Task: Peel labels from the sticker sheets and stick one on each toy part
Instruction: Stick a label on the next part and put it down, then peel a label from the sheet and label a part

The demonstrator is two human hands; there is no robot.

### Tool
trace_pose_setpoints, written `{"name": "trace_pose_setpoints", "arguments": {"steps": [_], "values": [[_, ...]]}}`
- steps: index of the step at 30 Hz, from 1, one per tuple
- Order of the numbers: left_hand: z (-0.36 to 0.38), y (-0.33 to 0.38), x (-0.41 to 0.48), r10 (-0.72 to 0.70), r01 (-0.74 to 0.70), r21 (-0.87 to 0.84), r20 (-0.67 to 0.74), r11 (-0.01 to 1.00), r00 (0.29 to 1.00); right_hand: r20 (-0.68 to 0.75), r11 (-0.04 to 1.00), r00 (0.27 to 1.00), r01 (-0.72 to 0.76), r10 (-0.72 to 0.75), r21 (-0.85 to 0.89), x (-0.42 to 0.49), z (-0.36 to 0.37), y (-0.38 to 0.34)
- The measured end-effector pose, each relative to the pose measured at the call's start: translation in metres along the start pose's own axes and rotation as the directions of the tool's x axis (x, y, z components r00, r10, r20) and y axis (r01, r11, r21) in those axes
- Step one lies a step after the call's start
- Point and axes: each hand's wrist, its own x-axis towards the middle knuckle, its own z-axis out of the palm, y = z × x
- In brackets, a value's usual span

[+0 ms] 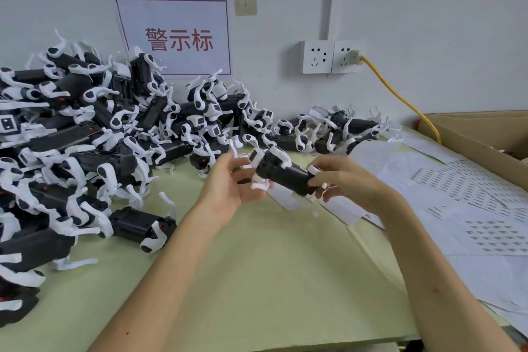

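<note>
A black toy part with white legs (281, 173) is held above the green table between both hands. My left hand (231, 184) grips its left end, fingers curled round the white pieces there. My right hand (341, 183) grips its right end with thumb and fingers. Sticker sheets (497, 238) printed with rows of small dark labels lie on the table to the right, under and beyond my right forearm. Whether a label sits on the held part cannot be seen.
A big heap of black-and-white toy parts (85, 134) fills the left side and runs along the wall. A cardboard box (474, 140) stands at the far right. A yellow cable (400, 94) runs from the wall socket (331, 56). Green table surface (257, 280) lies in front.
</note>
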Motion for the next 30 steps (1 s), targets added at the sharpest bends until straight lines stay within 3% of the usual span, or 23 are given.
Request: {"name": "trace_pose_setpoints", "arguments": {"steps": [2, 4, 5, 6, 7, 8, 9, 10, 11, 12, 14, 16, 18, 19, 24, 26, 30], "values": [[0.0, -0.004, 0.002, 0.021, -0.02, 0.036, -0.035, 0.999, 0.999, -0.056, 0.988, 0.995, -0.081, 0.088, 0.129, 0.001, -0.002, -0.001], [0.001, -0.009, 0.003, 0.034, -0.03, 0.09, -0.047, 0.995, 0.998, -0.186, 0.901, 0.972, -0.051, 0.144, 0.431, 0.0, -0.009, -0.005], [0.001, -0.01, 0.004, 0.038, -0.032, 0.103, -0.05, 0.994, 0.998, -0.26, 0.773, 0.955, 0.055, 0.144, 0.632, -0.003, -0.015, -0.007], [0.002, -0.011, 0.005, 0.042, -0.037, 0.108, -0.05, 0.993, 0.998, -0.323, 0.556, 0.939, 0.207, 0.118, 0.805, -0.007, -0.024, -0.007], [0.002, -0.011, 0.005, 0.051, -0.045, 0.111, -0.054, 0.993, 0.997, -0.38, 0.273, 0.922, 0.348, 0.07, 0.897, -0.013, -0.033, -0.006], [0.002, -0.011, 0.006, 0.061, -0.055, 0.111, -0.059, 0.992, 0.996, -0.424, 0.011, 0.905, 0.424, 0.028, 0.906, -0.018, -0.043, -0.003], [0.002, -0.011, 0.007, 0.079, -0.071, 0.112, -0.072, 0.991, 0.994, -0.464, -0.174, 0.886, 0.459, 0.018, 0.871, -0.022, -0.051, 0.001], [0.002, -0.011, 0.007, 0.106, -0.094, 0.121, -0.091, 0.988, 0.99, -0.495, -0.246, 0.867, 0.492, 0.054, 0.835, -0.025, -0.056, 0.003], [0.003, -0.011, 0.007, 0.143, -0.125, 0.145, -0.117, 0.981, 0.983, -0.517, -0.195, 0.843, 0.537, 0.147, 0.82, -0.025, -0.059, 0.004], [0.003, -0.011, 0.007, 0.188, -0.161, 0.176, -0.148, 0.971, 0.971, -0.531, -0.057, 0.804, 0.563, 0.266, 0.824, -0.024, -0.057, 0.005], [0.003, -0.01, 0.008, 0.295, -0.244, 0.218, -0.244, 0.945, 0.924, -0.53, 0.24, 0.721, 0.474, 0.447, 0.847, -0.017, -0.047, 0.005], [-0.002, -0.008, 0.009, 0.405, -0.332, 0.245, -0.379, 0.911, 0.832, -0.472, 0.314, 0.733, 0.356, 0.49, 0.88, -0.01, -0.033, 0.0], [-0.01, -0.006, 0.012, 0.489, -0.362, 0.34, -0.457, 0.868, 0.743, -0.443, 0.389, 0.784, 0.281, 0.435, 0.878, -0.004, -0.02, -0.005], [-0.014, -0.005, 0.013, 0.498, -0.34, 0.385, -0.467, 0.858, 0.73, -0.451, 0.457, 0.797, 0.251, 0.402, 0.853, -0.002, -0.014, -0.008], [-0.015, -0.01, 0.021, 0.315, -0.148, 0.432, -0.345, 0.89, 0.884, -0.561, 0.839, 0.808, 0.17, 0.181, 0.517, 0.007, 0.015, -0.013], [-0.016, -0.018, 0.022, 0.349, -0.162, 0.566, -0.24, 0.809, 0.906, -0.55, 0.91, 0.831, 0.165, 0.079, 0.38, 0.007, 0.024, -0.014], [-0.019, -0.026, 0.021, 0.488, -0.154, 0.857, -0.124, 0.491, 0.864, -0.469, 0.961, 0.883, 0.148, -0.023, 0.232, 0.009, 0.042, -0.01]]}}
